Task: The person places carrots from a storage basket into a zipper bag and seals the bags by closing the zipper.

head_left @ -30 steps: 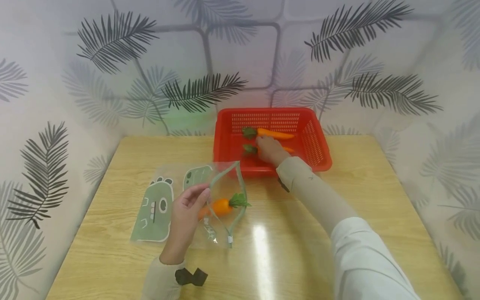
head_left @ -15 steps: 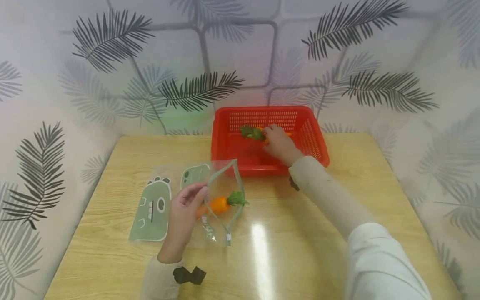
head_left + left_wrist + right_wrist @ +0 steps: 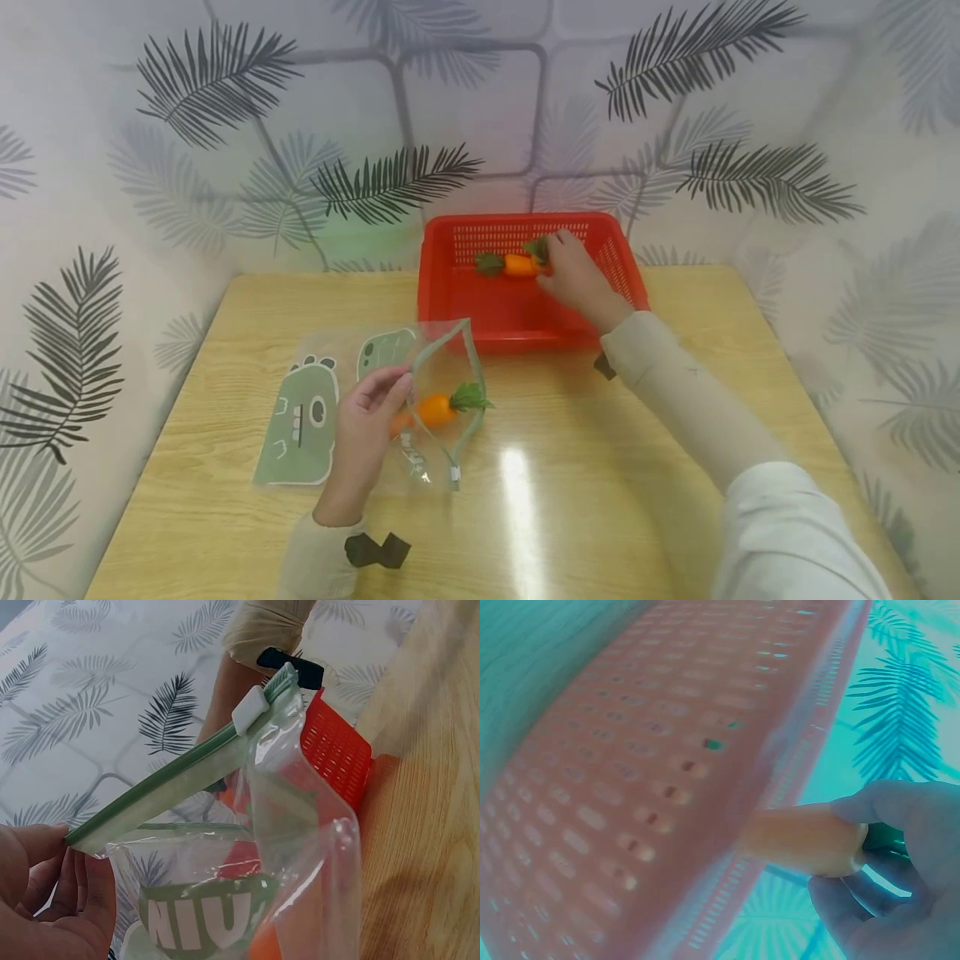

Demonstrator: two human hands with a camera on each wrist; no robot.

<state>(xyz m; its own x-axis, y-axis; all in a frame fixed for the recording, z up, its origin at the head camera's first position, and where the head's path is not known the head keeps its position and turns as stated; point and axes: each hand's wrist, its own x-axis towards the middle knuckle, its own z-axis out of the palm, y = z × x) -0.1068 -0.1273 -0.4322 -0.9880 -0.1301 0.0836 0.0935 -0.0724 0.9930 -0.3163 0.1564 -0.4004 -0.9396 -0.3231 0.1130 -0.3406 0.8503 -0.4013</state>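
The left hand (image 3: 363, 429) is pinching the zip rim (image 3: 172, 769) of the clear bag (image 3: 386, 354), the sensible hold, as that film is looking floppy and slick. One carrot (image 3: 437, 411) is lying inside. In the red basket (image 3: 487, 342) a second carrot (image 3: 517, 265) is resting; the right hand (image 3: 573, 275) is gripping a third carrot (image 3: 802, 840) at its thick, leafy end, best for something probably light, firm and smooth.

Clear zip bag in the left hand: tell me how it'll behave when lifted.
The bag is probably floppy: its film creases. Its green zip strip looks stiffer, running nearly straight in the left-wrist view. It may sag around the carrot inside, since the left hand pinches only the mouth.
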